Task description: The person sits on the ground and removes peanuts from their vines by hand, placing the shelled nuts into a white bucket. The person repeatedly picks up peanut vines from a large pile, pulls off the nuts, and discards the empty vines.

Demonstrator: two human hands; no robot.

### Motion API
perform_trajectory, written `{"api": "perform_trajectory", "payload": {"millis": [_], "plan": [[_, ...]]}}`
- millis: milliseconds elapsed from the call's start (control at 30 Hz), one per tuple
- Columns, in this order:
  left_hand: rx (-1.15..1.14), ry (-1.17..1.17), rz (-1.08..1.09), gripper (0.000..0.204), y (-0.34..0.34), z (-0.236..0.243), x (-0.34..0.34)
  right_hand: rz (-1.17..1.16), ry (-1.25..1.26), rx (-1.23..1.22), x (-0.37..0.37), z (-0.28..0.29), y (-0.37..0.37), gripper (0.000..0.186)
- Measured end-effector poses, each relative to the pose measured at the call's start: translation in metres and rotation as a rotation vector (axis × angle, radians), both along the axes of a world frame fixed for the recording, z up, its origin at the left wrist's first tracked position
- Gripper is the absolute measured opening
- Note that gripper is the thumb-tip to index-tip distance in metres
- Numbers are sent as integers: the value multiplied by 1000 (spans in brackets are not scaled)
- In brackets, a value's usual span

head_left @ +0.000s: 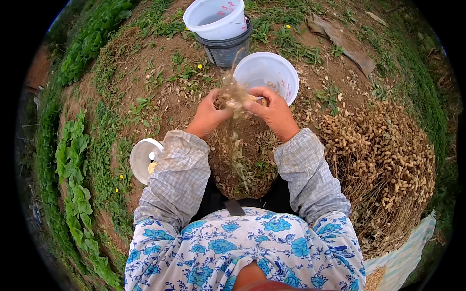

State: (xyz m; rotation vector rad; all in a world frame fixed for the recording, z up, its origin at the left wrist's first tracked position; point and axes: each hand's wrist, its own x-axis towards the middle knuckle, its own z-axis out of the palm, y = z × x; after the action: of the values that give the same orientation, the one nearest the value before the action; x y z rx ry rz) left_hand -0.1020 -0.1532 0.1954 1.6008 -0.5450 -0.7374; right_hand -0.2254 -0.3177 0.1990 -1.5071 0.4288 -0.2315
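Left hand [211, 115] clamped on a dried peanut plant [233, 93], probably to steady the stems; right hand [274, 114] meets it from the other side, fingers curled on pods [264, 102], exact grip blurred. From where I stand, the plant is up between both hands, beside the left rim of a white bucket [259, 61] with some pods inside. Bucket's just past the right hand, likely for short reach. Peanut heap [388, 155] on the right, seemingly for easy grabbing; stacked buckets [227, 52] farther off.
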Motion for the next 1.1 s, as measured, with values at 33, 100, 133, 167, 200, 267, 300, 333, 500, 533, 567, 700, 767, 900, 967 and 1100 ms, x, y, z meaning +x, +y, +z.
{"api": "perform_trajectory", "payload": {"millis": [33,100,133,167,200,267,300,333,500,533,567,700,767,900,967,1100], "plan": [[8,5,-2,59,0,0,0,-9,-12,-90,1,-4,2,40],[25,16,-7,60,-1,2,-1,-29,-36,-271,2,-8,4,38],[32,16,-8,60,-1,3,-1,-38,-52,-322,2,-5,5,36],[40,16,-9,60,0,5,-1,-48,-68,-373,2,0,6,35],[47,15,-10,60,0,6,-1,-58,-84,-425,2,2,8,34],[33,5,-22,60,-1,3,0,-69,-136,-442,3,-5,7,32],[26,0,-27,60,-1,2,0,-74,-162,-450,4,-7,6,31],[28,15,-30,61,0,2,0,-48,-153,-418,4,-7,4,30],[3,74,-44,66,2,2,2,92,-18,271,0,4,-13,32],[-2,109,-46,65,3,3,3,76,-53,357,-1,4,-21,32],[-8,145,-45,65,4,3,5,62,-87,442,-1,1,-32,33],[-60,195,-47,64,4,-4,10,-222,-142,273,16,-3,-49,38],[-18,172,-1,63,2,4,3,-260,-59,-269,18,-23,-61,43],[-47,173,5,61,6,-5,9,-65,-7,-372,11,-13,-40,38],[-51,138,-18,58,5,-8,11,59,26,-243,3,5,-17,34],[-14,31,-46,68,5,-20,13,41,-34,-424,1,2,3,26]]}}
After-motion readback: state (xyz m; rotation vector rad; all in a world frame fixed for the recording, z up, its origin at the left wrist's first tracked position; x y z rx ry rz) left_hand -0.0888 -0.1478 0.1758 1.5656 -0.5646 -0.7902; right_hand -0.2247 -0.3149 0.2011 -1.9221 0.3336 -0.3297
